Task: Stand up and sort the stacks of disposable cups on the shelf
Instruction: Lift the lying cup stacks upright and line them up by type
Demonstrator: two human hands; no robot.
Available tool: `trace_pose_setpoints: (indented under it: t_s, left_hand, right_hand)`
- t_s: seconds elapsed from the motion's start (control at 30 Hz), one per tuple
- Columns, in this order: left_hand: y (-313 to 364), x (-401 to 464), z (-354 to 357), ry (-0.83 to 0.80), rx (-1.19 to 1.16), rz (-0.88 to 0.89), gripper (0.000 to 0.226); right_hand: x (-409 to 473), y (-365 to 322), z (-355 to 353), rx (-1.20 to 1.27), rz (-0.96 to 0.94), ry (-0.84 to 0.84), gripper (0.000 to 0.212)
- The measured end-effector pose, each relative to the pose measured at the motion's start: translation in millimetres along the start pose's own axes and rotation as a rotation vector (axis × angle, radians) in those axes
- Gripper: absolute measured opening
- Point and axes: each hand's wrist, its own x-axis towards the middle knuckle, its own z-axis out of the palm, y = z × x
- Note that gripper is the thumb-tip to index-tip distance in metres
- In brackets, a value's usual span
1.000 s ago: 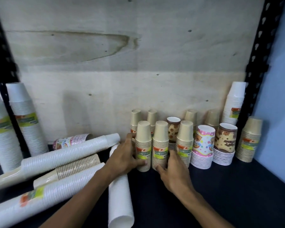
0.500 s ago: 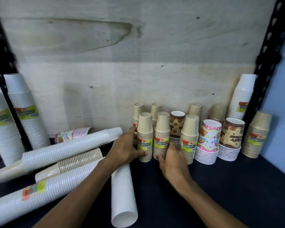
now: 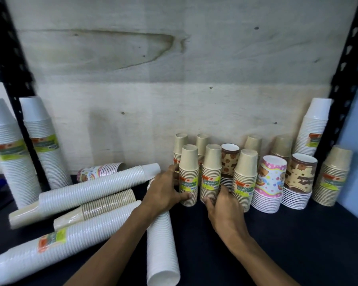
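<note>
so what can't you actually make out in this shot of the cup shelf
All from the head view:
- Back-row tan stacks: lower parts hidden by the front stacks.
- Right hand: fingertips tucked between two stacks, so the grip is unclear.
- Upright white stack at far left: cut off by the frame edge.
- Fallen labelled white stack: label blurred and unreadable.
- Left hand: fingertips hidden behind the front tan stack.
</note>
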Motion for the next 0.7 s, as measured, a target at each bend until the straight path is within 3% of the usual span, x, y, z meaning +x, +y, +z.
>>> trace_pose_setpoints:
  t_s: [0.13,0.27,0.4,0.6,0.7]
  left_hand:
    - [-1,-7,-18,0.005,-0.044,-0.048,0.092]
    - [-13,-19,-60,0.177,-0.033,-0.128,0.057]
    - [-37,-28,-107,0.262,0.306,-0.142,0.042]
    - [-72,-40,-162,-0.102,0.669,-0.328,0.076]
    - [-80,-51,-183,-0.267,0.698,-0.426,0.079]
  right_hand:
    - [-11,-2,-6,-0.009,0.026,-0.045,0.046]
    - [-30,-1,-20,-0.03,0.03,-0.104,0.045]
    - [-43,-16,-30,0.013,-0.034,-0.191,0.042]
    - [-63,-60,-33,0.061,-0.035,-0.596,0.073]
    - [-71,-75,-33,0.038,-0.061,-0.65,0.08]
